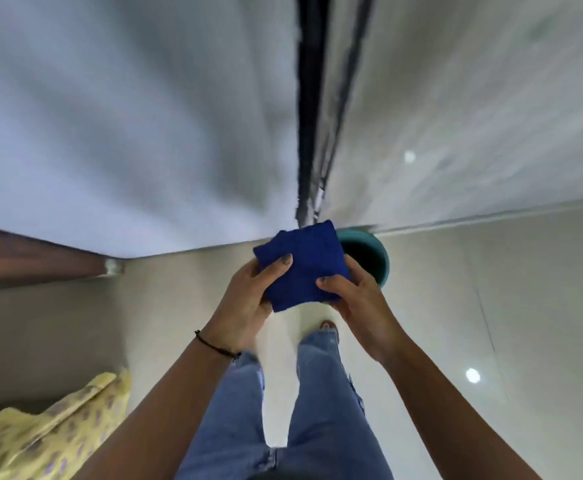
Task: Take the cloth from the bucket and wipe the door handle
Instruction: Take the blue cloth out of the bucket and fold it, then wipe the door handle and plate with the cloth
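A folded dark blue cloth (302,263) is held in front of me between both hands, above the floor. My left hand (245,303) grips its left edge with the thumb on top. My right hand (356,299) grips its lower right corner. Behind the cloth and partly hidden by it stands a teal bucket (369,254) on the floor against the wall. No door handle is visible; the picture is blurred by motion.
A pale wall fills the upper half, with a dark vertical gap (312,116) running down to the bucket. A brown door edge (33,258) enters from the left. Glossy beige floor tiles (491,306) lie around my jeans-clad legs (318,393). Yellow patterned fabric (40,431) hangs at bottom left.
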`<control>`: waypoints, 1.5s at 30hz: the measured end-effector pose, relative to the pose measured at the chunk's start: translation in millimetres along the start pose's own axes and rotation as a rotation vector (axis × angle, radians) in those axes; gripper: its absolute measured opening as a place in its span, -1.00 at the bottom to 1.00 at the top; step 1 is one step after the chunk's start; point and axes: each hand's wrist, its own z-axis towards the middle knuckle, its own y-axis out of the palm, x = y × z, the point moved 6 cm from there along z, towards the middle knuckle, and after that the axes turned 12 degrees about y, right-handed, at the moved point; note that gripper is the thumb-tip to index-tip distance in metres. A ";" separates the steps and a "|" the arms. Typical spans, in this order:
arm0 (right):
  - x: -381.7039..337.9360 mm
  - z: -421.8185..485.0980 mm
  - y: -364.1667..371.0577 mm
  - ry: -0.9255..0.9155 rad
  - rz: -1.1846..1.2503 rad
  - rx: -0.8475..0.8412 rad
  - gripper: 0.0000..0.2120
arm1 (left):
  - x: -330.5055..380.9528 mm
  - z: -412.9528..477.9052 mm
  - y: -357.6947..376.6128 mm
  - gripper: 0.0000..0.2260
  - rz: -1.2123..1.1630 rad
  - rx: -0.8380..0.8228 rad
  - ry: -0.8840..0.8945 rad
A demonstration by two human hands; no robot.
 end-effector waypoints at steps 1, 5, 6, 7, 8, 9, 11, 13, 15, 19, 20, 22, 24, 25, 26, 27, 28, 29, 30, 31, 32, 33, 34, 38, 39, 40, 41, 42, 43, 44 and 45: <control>-1.6 -5.0 22.2 -0.021 -0.017 0.006 -0.64 | 18.6 -15.1 -14.9 -0.59 0.019 0.010 0.053; 3.9 -6.6 118.1 -0.093 -0.153 0.043 -0.69 | 87.5 -70.3 -96.5 -0.73 0.184 0.217 0.284; 8.8 -6.6 149.0 -0.106 -0.196 0.040 -0.65 | 103.3 -84.5 -120.5 -0.76 0.236 0.262 0.339; 14.7 -6.9 181.3 -0.114 -0.232 0.030 -0.61 | 118.1 -97.9 -143.8 -0.77 0.284 0.294 0.389; 20.1 -7.9 209.2 -0.127 -0.259 0.010 -0.59 | 128.6 -107.5 -163.3 -0.78 0.310 0.317 0.428; 26.2 -9.3 243.4 -0.157 -0.290 -0.011 -0.58 | 140.7 -119.0 -188.1 -0.78 0.314 0.346 0.467; 36.4 -13.2 308.7 -0.263 -0.387 -0.032 -0.52 | 160.0 -139.8 -237.7 -0.74 0.268 0.412 0.514; 40.7 -13.3 362.2 -0.364 -0.484 -0.042 -0.46 | 175.4 -153.3 -278.7 -0.67 0.206 0.458 0.545; 37.9 -11.7 411.0 -0.377 -0.512 -0.067 -0.51 | 191.9 -166.8 -317.6 -0.64 0.197 0.494 0.566; 17.4 2.3 483.5 -0.402 -0.608 -0.112 -0.82 | 225.4 -171.1 -383.3 -0.66 0.192 0.482 0.575; 12.2 6.3 502.5 -0.420 -0.644 -0.136 -0.84 | 236.0 -168.6 -400.8 -0.66 0.186 0.472 0.592; 0.2 17.5 540.2 -0.477 -0.727 -0.158 -0.83 | 264.0 -162.8 -434.6 -0.64 0.197 0.486 0.647; -17.5 22.7 576.5 -0.584 -0.820 -0.165 -0.78 | 295.1 -156.5 -468.7 -0.66 0.263 0.548 0.693; -28.1 24.4 594.9 -0.655 -0.877 -0.159 -0.72 | 311.3 -155.0 -486.0 -0.69 0.322 0.590 0.706; -38.2 26.0 610.8 -0.721 -0.934 -0.147 -0.68 | 328.3 -155.1 -502.2 -0.70 0.403 0.639 0.736; -46.8 27.4 625.9 -0.768 -0.963 -0.137 -0.66 | 346.9 -157.2 -516.8 -0.69 0.496 0.687 0.784; -53.5 26.0 636.6 -0.798 -0.952 -0.137 -0.66 | 365.2 -162.2 -524.8 -0.67 0.592 0.728 0.839; -60.3 26.4 649.2 -0.823 -0.909 -0.146 -0.65 | 385.9 -166.2 -534.0 -0.68 0.671 0.764 0.907; -67.8 27.1 661.4 -0.845 -0.855 -0.157 -0.63 | 404.1 -167.7 -544.6 -0.69 0.743 0.797 0.972; -74.4 28.2 673.6 -0.859 -0.805 -0.167 -0.62 | 420.9 -168.0 -553.8 -0.68 0.816 0.830 1.033; -80.4 29.3 686.9 -0.871 -0.764 -0.183 -0.63 | 437.0 -166.9 -562.7 -0.64 0.887 0.868 1.082; -85.5 29.7 698.3 -0.891 -0.732 -0.197 -0.65 | 450.3 -164.3 -569.4 -0.59 0.953 0.899 1.135; -89.7 31.5 711.4 -0.911 -0.707 -0.202 -0.66 | 463.4 -160.0 -577.1 -0.56 1.005 0.910 1.190; -103.1 45.7 758.5 -1.029 -0.671 -0.072 -0.74 | 500.2 -140.5 -595.0 -0.45 1.260 0.908 1.444; -102.8 54.4 768.9 -1.069 -0.706 0.020 -0.79 | 507.0 -135.2 -600.2 -0.42 1.311 0.903 1.498; -100.6 64.4 776.9 -1.102 -0.773 0.152 -0.83 | 510.7 -130.7 -605.5 -0.40 1.351 0.891 1.535; -96.9 73.4 781.2 -1.126 -0.853 0.321 -0.88 | 512.7 -126.2 -610.4 -0.38 1.381 0.877 1.569; -90.8 80.0 783.8 -1.149 -0.924 0.505 -0.90 | 513.7 -121.9 -615.2 -0.35 1.413 0.858 1.602; -83.7 82.5 786.5 -1.194 -0.984 0.676 -0.89 | 513.2 -120.5 -618.0 -0.31 1.451 0.848 1.630; -77.9 80.9 790.2 -1.249 -1.032 0.829 -0.87 | 513.4 -118.5 -620.5 -0.27 1.485 0.816 1.658; -75.1 77.8 794.3 -1.288 -1.079 0.946 -0.87 | 514.1 -116.4 -622.3 -0.25 1.517 0.781 1.680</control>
